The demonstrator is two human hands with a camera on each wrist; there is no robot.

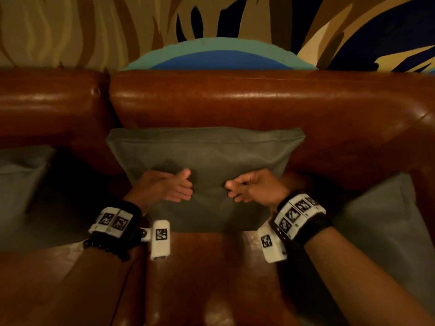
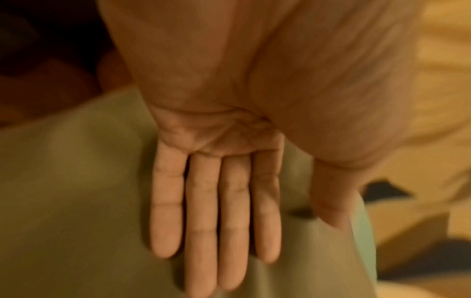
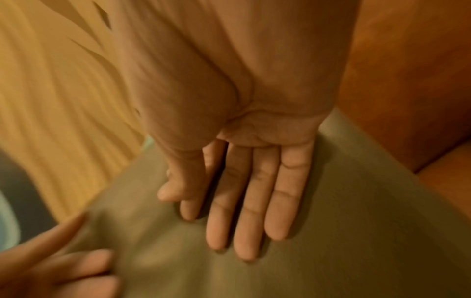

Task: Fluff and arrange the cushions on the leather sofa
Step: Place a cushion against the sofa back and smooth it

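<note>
A grey-green cushion (image 1: 207,156) leans upright against the backrest of the brown leather sofa (image 1: 259,102), at the middle of the seat. My left hand (image 1: 174,189) lies flat on the cushion's front face, fingers straight and together, as the left wrist view shows (image 2: 216,211). My right hand (image 1: 242,188) presses the same face from the right with straight fingers (image 3: 247,201). The fingertips of the two hands point toward each other with a small gap between them. The fabric (image 3: 331,242) dents around the fingers.
A second grey-green cushion (image 1: 21,180) sits at the left of the sofa and a third (image 1: 386,222) at the right by the armrest. The leather seat (image 1: 211,278) runs toward me. A patterned wall (image 1: 70,31) rises behind the backrest.
</note>
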